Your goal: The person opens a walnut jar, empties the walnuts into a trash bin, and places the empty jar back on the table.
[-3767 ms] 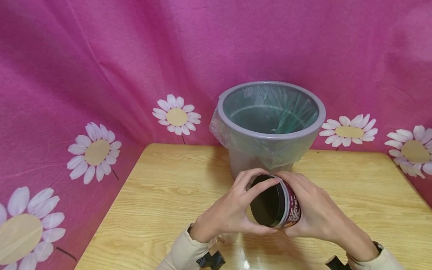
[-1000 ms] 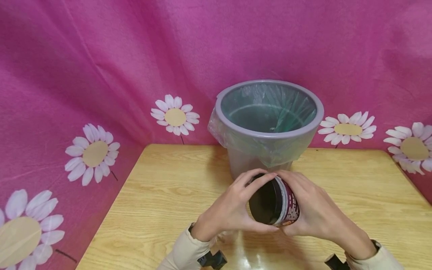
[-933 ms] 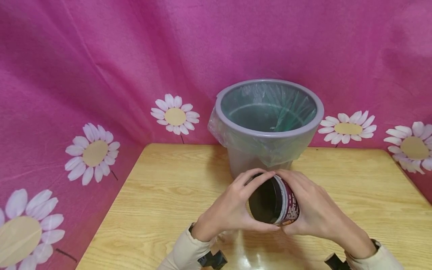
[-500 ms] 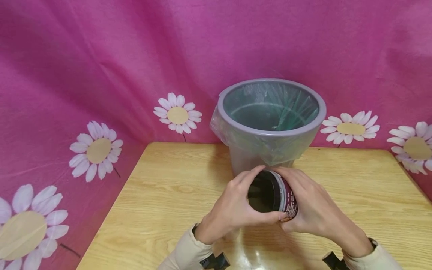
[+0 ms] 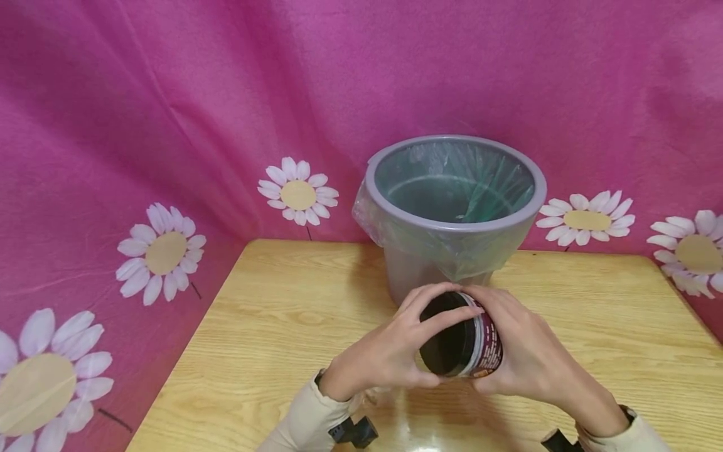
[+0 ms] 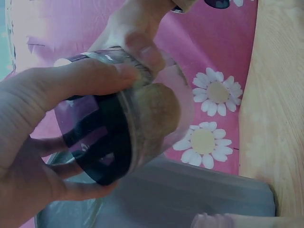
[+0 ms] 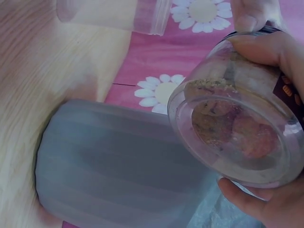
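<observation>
A clear plastic jar [image 7: 237, 123] with a black lid [image 5: 449, 345] is held tilted in both hands, in front of the bin. My left hand [image 5: 390, 351] grips the lid, thumb and fingers spread round its edge. Around the jar's dark red printed label [image 5: 490, 345] curls my right hand [image 5: 531, 351], holding the body. Through the clear base in the right wrist view, several brown, cookie-like pieces [image 7: 256, 137] show inside. The left wrist view shows the left thumb lying along the rim of the lid, close to the right thumb.
A grey bin [image 5: 418, 270] lined with a thin clear bag [image 5: 463, 254] stands on the wooden table [image 5: 271, 314] just beyond the hands. Near me on the table stands a clear plastic container [image 7: 111, 14]. A pink cloth [image 5: 226, 94] with daisies hangs behind and at the sides.
The left fingers have shifted round the lid since half a second ago; one finger now lies across its top and the thumb has drawn back. The right hand keeps its hold on the body.
</observation>
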Demonstrator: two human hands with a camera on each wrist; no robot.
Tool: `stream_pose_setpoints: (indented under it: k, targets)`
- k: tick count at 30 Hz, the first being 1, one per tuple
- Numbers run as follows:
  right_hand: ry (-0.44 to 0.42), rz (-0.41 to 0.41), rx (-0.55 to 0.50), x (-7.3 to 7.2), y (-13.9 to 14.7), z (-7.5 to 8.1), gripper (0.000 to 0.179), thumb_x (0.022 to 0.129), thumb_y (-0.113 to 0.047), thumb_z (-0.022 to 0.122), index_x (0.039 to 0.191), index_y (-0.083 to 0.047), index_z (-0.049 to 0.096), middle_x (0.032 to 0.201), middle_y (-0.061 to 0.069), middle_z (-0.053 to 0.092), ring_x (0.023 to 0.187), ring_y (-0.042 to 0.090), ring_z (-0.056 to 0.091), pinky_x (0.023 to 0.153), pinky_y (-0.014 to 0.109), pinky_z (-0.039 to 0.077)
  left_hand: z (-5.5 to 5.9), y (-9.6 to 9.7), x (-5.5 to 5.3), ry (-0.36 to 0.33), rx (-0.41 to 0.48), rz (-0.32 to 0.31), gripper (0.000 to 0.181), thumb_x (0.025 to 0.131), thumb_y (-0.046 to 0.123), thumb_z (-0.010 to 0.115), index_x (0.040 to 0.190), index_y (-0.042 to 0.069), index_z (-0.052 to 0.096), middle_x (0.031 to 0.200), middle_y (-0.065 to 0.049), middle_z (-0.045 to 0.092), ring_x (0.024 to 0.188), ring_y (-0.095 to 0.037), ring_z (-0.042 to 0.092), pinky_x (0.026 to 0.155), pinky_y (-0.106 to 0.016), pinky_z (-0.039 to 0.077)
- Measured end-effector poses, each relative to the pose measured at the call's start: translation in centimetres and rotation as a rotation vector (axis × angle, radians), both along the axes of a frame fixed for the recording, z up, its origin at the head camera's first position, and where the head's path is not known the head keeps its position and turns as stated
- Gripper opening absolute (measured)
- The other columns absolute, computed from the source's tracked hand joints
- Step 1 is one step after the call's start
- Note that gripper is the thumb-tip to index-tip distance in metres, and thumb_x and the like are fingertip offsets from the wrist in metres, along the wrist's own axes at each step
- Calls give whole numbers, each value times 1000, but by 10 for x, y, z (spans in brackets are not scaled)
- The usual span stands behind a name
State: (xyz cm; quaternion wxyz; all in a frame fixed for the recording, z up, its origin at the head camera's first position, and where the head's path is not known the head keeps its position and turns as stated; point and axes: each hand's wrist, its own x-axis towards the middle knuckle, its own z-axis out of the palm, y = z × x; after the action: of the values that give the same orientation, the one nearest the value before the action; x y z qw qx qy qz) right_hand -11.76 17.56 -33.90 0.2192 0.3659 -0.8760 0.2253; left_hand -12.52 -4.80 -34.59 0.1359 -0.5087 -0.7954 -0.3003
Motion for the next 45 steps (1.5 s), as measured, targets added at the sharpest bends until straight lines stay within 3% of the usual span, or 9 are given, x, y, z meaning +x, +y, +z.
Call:
stream_pose_setpoints:
  k: [5,8,13,24,27,32,36,39,45]
  targets:
    - [-9,0,5,1,-1,-3,111,32,-29,90,133,-5,49,122,3,57,105,16,54,78,43,53,-1,0,0,43,18,71,94,63,39,89,142,21,41,142,-8,33,131,-21,33,107,-27,33]
    - [0,-1,12,0,-1,-4,111,32,-31,91,133,-6,49,123,2,56,106,15,53,80,42,52,-2,1,1,15,54,121,96,60,45,89,141,21,42,137,-7,38,126,-19,39,105,-27,36]
    - [12,4,9,0,-2,-3,112,32,-32,91,132,-5,49,123,4,57,107,17,53,80,44,53,0,2,4,-91,87,196,99,57,46,91,140,23,43,131,-5,42,118,-14,45,98,-24,42]
    - [11,-6,8,-1,-4,-5,107,34,-30,89,131,-6,50,124,3,57,110,19,53,82,45,51,9,7,14,-306,21,419,93,61,62,82,138,26,44,123,0,52,106,-11,53,88,-25,49]
    - [13,-4,6,-2,-4,-6,109,34,-30,90,132,-5,49,125,5,56,111,20,53,83,46,50,10,5,12,-280,-23,365,97,63,59,83,142,24,39,133,-1,46,116,-12,49,96,-27,45]
    - [9,-1,-6,-3,0,-7,114,33,-30,92,134,-3,47,124,7,57,108,22,53,81,48,52,7,-1,2,-91,-57,132,108,63,39,90,149,18,27,151,-8,26,138,-20,24,109,-29,32]
    - [4,-15,-11,-3,2,-6,114,33,-31,92,135,-5,47,124,4,57,108,17,53,81,44,52,3,-4,-5,-45,-25,19,105,65,28,90,148,15,28,151,-10,23,140,-20,22,111,-26,28]
    - [6,-21,-1,-3,2,-6,114,33,-33,92,134,-6,48,124,3,57,109,16,53,82,42,51,1,-6,-7,-24,-15,7,101,67,30,88,148,14,30,150,-10,26,136,-19,28,110,-25,29]
    - [-2,-22,-2,-2,2,-7,114,32,-32,93,133,-4,48,123,4,57,109,16,53,81,43,52,-1,-6,-7,3,13,74,105,65,46,87,149,16,31,145,-7,33,132,-18,34,109,-24,30]
